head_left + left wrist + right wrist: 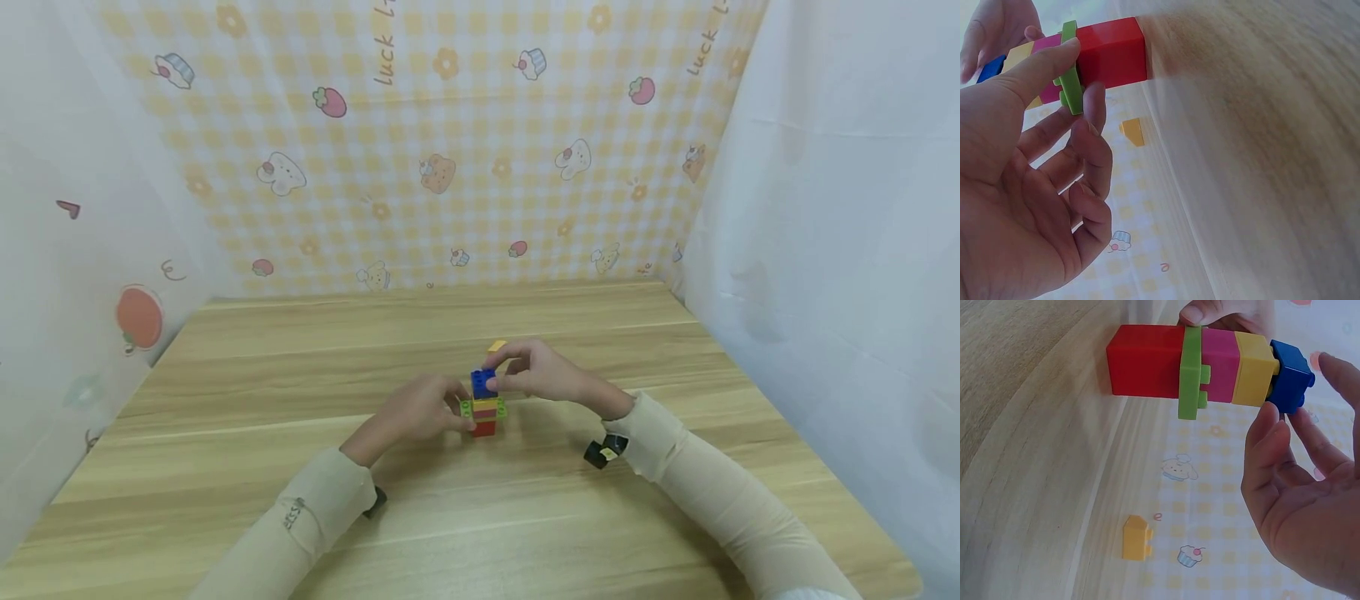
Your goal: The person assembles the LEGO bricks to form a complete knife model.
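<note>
A tower of toy building bricks stands on the table: a red brick (1147, 362) at the base, then a flat green brick (1189, 381) jutting out both sides, a magenta brick (1219, 365) and a yellow brick (1254, 369). On top, a blue brick (1289, 375) sits tilted, with a gap showing beneath one side. My left hand (427, 407) steadies the lower tower, thumb on the green brick and index finger beside the red one. Around the blue brick, my right hand (542, 371) has its thumb in front and fingers behind, holding it lightly.
A loose yellow brick with a sloped end (1135, 540) lies on the wooden table (315, 350) behind the tower. Patterned curtain (487, 125) hangs at the back, and white cloth (840, 233) closes off the right side. Dark wrist-worn devices (606, 450) hang under the sleeves.
</note>
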A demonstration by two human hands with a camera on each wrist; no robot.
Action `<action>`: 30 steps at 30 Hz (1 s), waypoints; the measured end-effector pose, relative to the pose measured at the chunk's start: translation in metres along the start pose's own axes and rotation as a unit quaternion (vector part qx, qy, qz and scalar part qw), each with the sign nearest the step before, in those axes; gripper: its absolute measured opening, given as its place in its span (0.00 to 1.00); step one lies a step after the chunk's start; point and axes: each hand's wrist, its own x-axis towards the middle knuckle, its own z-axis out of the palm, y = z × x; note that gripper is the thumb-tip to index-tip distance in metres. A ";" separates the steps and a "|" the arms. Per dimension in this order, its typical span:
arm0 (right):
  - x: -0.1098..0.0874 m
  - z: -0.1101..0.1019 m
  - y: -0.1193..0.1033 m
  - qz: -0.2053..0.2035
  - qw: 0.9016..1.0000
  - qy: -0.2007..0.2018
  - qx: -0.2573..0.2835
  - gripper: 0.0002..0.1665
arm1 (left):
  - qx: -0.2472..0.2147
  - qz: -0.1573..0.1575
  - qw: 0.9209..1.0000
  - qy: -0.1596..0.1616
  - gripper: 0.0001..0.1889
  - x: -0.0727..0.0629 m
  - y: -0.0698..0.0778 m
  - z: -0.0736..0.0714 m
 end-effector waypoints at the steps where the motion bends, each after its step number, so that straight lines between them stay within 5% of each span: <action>1: 0.000 0.000 0.000 0.001 1.000 0.003 -0.001 0.16 | 0.000 0.000 1.000 0.000 0.21 0.000 0.000 0.000; 12: -0.001 0.004 0.002 -0.032 0.998 0.022 -0.043 0.14 | 0.005 -0.006 1.000 -0.001 0.20 -0.001 0.004 0.000; 30: -0.001 0.007 0.002 -0.043 0.998 0.027 -0.027 0.13 | 0.003 0.000 1.000 0.004 0.19 -0.001 0.002 0.000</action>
